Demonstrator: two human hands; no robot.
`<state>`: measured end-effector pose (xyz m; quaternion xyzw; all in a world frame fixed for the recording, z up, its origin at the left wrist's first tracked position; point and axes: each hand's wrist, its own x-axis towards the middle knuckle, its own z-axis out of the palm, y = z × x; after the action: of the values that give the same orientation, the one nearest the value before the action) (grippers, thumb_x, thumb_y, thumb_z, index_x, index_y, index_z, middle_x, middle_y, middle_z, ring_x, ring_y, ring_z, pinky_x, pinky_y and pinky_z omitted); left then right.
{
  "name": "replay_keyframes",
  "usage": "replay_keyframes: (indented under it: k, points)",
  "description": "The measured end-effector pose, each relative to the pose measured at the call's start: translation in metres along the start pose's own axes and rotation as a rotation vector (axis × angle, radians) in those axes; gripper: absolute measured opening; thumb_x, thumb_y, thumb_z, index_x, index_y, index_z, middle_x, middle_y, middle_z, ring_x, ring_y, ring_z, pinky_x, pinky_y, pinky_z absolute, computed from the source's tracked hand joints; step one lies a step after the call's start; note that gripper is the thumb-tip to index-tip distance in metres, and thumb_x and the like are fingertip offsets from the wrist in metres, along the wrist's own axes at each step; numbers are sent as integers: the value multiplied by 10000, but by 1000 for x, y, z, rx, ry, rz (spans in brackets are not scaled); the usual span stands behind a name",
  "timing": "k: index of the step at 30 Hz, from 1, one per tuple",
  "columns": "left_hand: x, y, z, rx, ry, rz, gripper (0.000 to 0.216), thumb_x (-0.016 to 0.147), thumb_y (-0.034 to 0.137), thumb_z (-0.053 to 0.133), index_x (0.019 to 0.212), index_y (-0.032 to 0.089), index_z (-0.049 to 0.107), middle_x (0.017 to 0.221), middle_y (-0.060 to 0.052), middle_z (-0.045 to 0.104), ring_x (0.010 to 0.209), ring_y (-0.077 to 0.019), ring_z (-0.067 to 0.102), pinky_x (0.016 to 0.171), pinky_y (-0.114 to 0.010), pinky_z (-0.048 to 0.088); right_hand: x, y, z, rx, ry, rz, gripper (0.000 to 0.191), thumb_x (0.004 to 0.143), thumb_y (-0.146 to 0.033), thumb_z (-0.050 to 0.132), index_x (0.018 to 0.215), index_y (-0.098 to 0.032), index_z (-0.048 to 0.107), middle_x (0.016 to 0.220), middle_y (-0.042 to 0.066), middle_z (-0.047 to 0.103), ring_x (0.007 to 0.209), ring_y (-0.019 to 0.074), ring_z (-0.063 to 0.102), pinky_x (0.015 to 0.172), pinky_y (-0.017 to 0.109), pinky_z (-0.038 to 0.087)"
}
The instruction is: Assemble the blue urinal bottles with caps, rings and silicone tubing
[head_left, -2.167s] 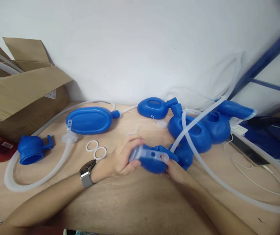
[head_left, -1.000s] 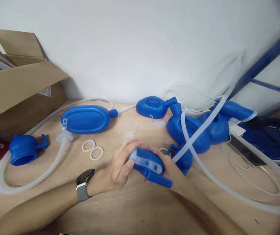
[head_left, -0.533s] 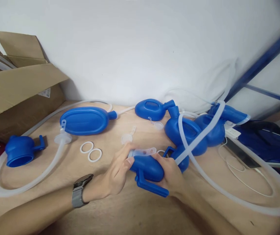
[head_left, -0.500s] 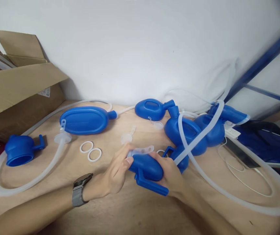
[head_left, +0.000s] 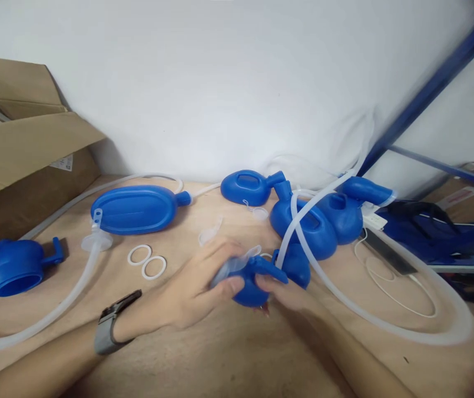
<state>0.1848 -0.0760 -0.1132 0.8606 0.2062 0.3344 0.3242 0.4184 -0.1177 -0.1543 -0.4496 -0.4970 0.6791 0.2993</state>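
Both my hands hold a blue plastic urinal head with a side handle above the wooden table. My left hand is closed over its end, fingers on a translucent cap and thumb on the blue body. A strap from the cap sticks up beside the handle. My right hand is closed round the other side, its thumb near the handle. The contact between cap and mouth is partly hidden by my left fingers. Just beyond my left hand lies another translucent cap.
A similar blue head lies far left, near a translucent hose. Two white rings lie left of my hands. Blue urinal bottles stand around the back and right. A cardboard box is at left, a power strip at right.
The blue head has turned in my hands, so its handle now points up and right. My left hand has moved from the cap's edge to wrap over it. The view has shifted slightly.
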Motion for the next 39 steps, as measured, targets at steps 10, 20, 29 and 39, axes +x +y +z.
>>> replay_keyframes:
  k: [10,20,29,39]
  points:
    - [15,-13,-28,246,320,-11,255,1124,301,443,959,201,610,985,-53,699,930,-204,618,866,-354,477,29,-32,1,-436,343,-664,868,900,-666,740,1606,-356,341,1477,119,597,1383,319,587,1145,540,474]
    - [13,-14,-45,318,409,128,232,1072,210,401,873,215,520,922,-55,680,840,-189,619,774,-343,499,46,-88,46,-627,292,-660,248,1077,-437,522,1232,-261,602,1148,41,710,1066,218,668,911,343,533]
    - [15,-12,-48,361,385,136,348,1041,220,518,694,201,497,868,-47,642,792,-162,591,715,-300,492,45,-83,41,-527,254,-623,216,1039,-434,575,1166,-278,654,1101,18,709,1025,210,653,828,313,506]
    - [13,-6,-43,438,492,192,314,994,115,577,719,210,459,782,-10,643,710,-128,595,648,-252,475,48,-82,46,-451,323,-670,136,950,-304,612,1034,-237,695,963,15,739,858,177,665,706,280,512]
